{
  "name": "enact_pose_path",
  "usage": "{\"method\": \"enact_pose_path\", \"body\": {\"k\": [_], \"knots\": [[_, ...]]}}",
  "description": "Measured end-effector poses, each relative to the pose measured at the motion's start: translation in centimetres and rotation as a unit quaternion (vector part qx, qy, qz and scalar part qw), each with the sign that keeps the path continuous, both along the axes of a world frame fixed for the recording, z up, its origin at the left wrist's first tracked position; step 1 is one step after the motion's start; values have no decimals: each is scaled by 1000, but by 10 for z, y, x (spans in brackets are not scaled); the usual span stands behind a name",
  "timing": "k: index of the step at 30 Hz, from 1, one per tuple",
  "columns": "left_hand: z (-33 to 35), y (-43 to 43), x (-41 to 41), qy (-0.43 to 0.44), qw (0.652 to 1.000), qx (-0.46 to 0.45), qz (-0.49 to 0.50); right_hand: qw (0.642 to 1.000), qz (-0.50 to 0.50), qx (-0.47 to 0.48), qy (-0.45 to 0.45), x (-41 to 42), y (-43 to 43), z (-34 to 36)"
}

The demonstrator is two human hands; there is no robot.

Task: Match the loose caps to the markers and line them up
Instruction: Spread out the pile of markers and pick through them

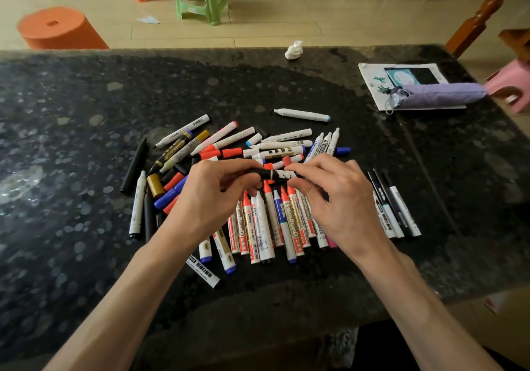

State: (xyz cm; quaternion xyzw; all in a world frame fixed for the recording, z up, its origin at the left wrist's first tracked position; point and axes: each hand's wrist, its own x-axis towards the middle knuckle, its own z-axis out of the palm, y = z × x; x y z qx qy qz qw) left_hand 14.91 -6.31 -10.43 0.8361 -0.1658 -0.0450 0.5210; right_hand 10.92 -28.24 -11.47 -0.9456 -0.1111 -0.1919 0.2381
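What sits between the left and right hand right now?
In the head view, a black marker with white print spans the gap; the left hand grips one end, the right hand the other, above the row of markers.

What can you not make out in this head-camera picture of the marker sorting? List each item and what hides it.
- Head view: both ends of the black marker, covered by the left hand and right hand; capped or not, cannot tell.
- Head view: parts of several in the row of markers, behind the hands.
- Head view: barrel print, too small.
- Head view: part of the paper sheet, under the purple umbrella.
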Motion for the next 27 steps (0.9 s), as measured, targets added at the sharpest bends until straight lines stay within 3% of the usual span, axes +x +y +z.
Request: {"method": "enact_pose_path", "body": {"k": [10, 17, 20, 23, 27], "knots": [[-3, -1, -6, -34, 999, -1, 4, 1000, -8, -4, -18, -3, 5, -2], [-12, -10, 0, -39, 994, 95, -32, 985, -8, -27, 168, -11, 2, 0], [-17, -14, 0, -37, 993, 105, -33, 970, -115, -17, 215, -11, -21, -7], [-17, -12, 2, -44, 992, 117, -13, 931, -266, -69, 242, -11, -51, -13], [-17, -13, 0, -54, 990, 126, -19, 893, -357, -93, 259, -11, -68, -22]]}}
